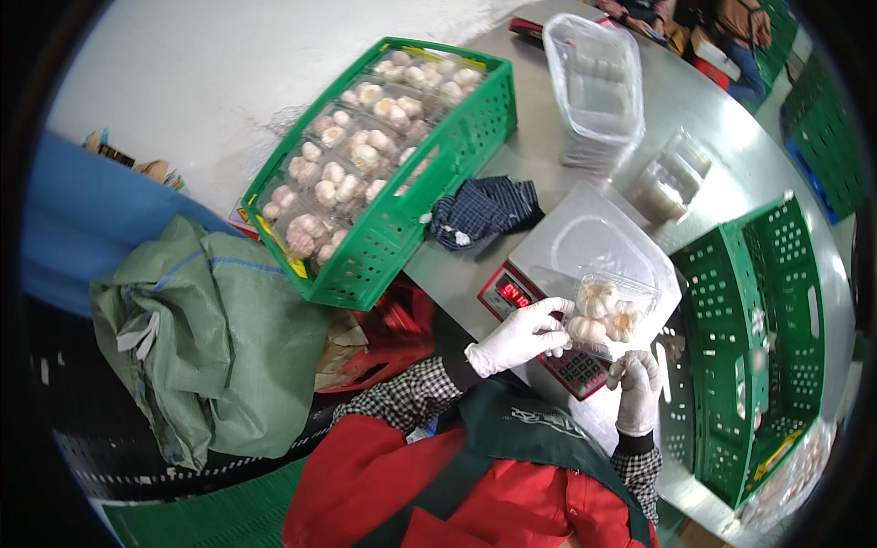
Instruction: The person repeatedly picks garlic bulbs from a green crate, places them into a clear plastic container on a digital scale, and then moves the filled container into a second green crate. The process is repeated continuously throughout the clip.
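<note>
A clear plastic clamshell box (616, 337) holding three garlic bulbs (596, 299) rests on the metal pan (603, 236) of a red digital scale (495, 288). My left hand (524, 335), in a white glove, has its fingers apart at the box's left edge, above the scale's front panel. The white-gloved right hand (638, 390) is at the box's near right corner with its fingers curled. Whether anything is pinched in it cannot be made out. Red digits glow on the scale's display (514, 292), and part of the keypad (579, 370) shows between my hands.
A green crate (418, 175) full of boxed garlic stands left of the scale, by a dark checked cloth (483, 212). Beyond are stacked plastic trays (593, 147) and clear containers (675, 178). Green crates (733, 383) stand right; a green woven sack (205, 356) lies left. People sit at the far end.
</note>
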Demonstrator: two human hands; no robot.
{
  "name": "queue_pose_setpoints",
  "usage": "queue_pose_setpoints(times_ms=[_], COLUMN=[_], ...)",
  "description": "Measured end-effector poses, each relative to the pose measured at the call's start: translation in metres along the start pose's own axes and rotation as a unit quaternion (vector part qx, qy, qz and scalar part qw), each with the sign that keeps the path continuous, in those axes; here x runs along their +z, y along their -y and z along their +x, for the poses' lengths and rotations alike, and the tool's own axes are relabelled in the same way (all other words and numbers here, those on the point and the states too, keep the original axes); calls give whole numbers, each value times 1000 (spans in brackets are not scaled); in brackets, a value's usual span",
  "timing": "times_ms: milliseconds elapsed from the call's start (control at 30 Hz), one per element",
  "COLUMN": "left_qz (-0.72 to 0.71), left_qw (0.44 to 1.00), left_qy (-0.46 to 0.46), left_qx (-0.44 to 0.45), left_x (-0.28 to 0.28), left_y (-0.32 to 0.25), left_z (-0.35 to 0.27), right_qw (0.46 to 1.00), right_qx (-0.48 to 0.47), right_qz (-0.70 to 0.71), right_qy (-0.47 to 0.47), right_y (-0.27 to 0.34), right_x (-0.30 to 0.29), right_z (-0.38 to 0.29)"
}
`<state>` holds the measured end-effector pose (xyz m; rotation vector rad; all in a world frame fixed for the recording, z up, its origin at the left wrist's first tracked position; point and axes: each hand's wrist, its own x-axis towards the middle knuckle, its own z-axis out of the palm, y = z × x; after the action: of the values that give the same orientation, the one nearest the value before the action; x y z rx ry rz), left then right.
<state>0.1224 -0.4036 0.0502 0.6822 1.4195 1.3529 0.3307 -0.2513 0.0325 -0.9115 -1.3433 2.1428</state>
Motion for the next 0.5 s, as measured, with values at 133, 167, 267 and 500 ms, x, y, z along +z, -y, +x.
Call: queue_pose_setpoints(times_ms=[133, 167, 267, 500], left_qz=[-39, -165, -262, -438], left_qw=[982, 968, 954, 864], left_qy=[-87, -88, -104, -207], left_qx=[164, 165, 100, 140], left_x=[-45, -54, -103, -261], left_y=[-17, -40, -77, -138], left_z=[-11, -15, -25, -30], right_qw=[992, 988, 958, 960], right_qx=[-36, -29, 9, 7], right_qz=[-50, -78, -61, -40], right_qy=[113, 130, 281, 277], right_y=[36, 48, 62, 51], right_x=[52, 80, 140, 172], right_z=[22, 26, 42, 54])
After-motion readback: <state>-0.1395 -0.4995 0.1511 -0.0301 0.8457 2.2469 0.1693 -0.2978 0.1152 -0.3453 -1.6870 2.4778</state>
